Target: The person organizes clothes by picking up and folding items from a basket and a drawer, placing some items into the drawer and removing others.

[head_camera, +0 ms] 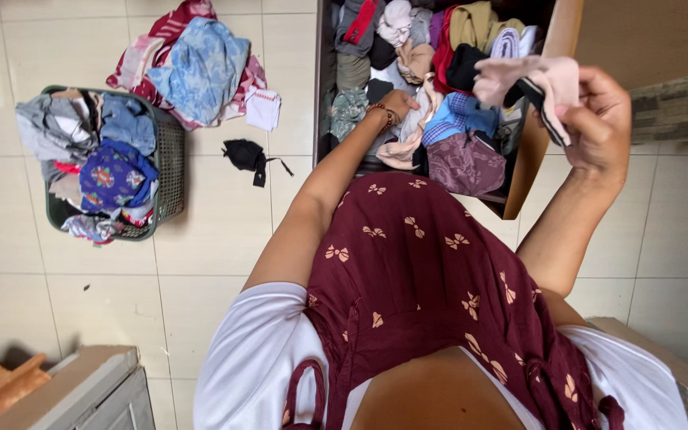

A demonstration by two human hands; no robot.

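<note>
- Nearest the lens: maroon dress (416, 271) with pale bow print over a white top (256, 358), filling the lower middle of the view.
- Tiled floor (201, 247), cream, running under everything.
- Open wooden drawer (531, 151) ahead, crammed with folded and loose clothes in pink, blue, mustard, black and purple.
- Green laundry basket (170, 163) at the left on the floor, heaped with grey, blue and patterned garments.
- Loose pile of laundry (197, 68) just beyond the basket, light blue cloth on top of red-striped fabric, a small white piece at its right edge.
- Grey cabinet corner (93, 390) at bottom left, with a strip of orange cloth beside it.
- Right hand (599, 119) raised above the drawer's right edge, fingers (579, 127) clamped on a small pink garment (539, 80) with a dark band, held up clear of the clothes below.
- Left hand (398, 103), beaded bracelet at the wrist, down inside the drawer, resting on a pale cloth; fingers buried among the clothes, cannot tell whether closed or apart.
- Small black garment (247, 155) lying alone on the floor between basket and drawer.
</note>
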